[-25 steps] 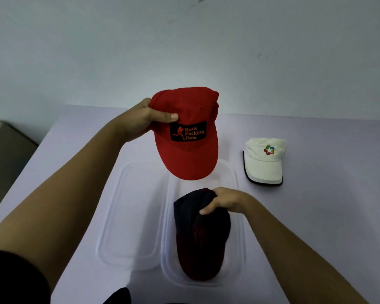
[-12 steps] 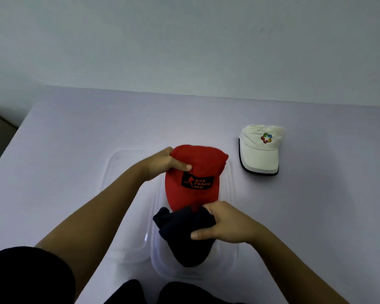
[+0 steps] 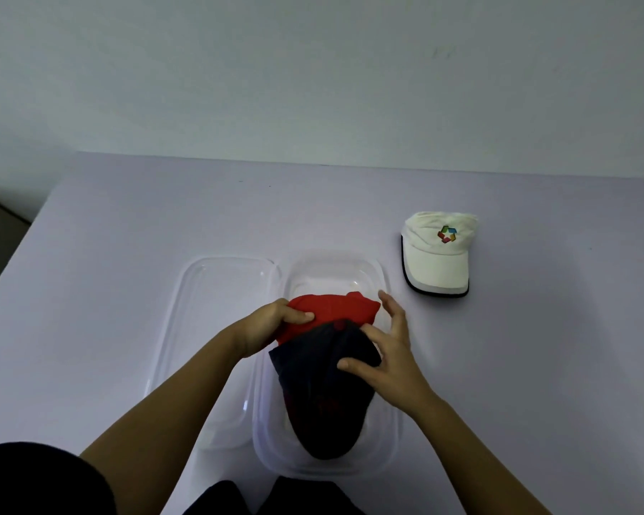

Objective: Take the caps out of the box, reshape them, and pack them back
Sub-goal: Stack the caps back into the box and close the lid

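Observation:
A clear plastic box [image 3: 391, 436] sits on the table in front of me. A dark cap [image 3: 324, 399] lies in it with its brim toward me. A red cap [image 3: 335, 308] is tucked behind and partly under the dark cap's crown. My left hand [image 3: 272, 325] grips the red cap's left edge. My right hand [image 3: 391, 351] rests on the dark cap's right side, thumb pressing the fabric and fingers spread. A white cap [image 3: 437, 254] with a coloured logo lies on the table, right of the box.
The box's clear lid [image 3: 209, 328] lies flat on the table, touching the box's left side. The pale table [image 3: 127, 236] meets a plain wall at the back. Its left edge drops off toward a dark floor.
My left hand has lowered the red cap from the air into the box, behind the dark cap. My right hand has loosened from a grip on the dark cap to spread fingers.

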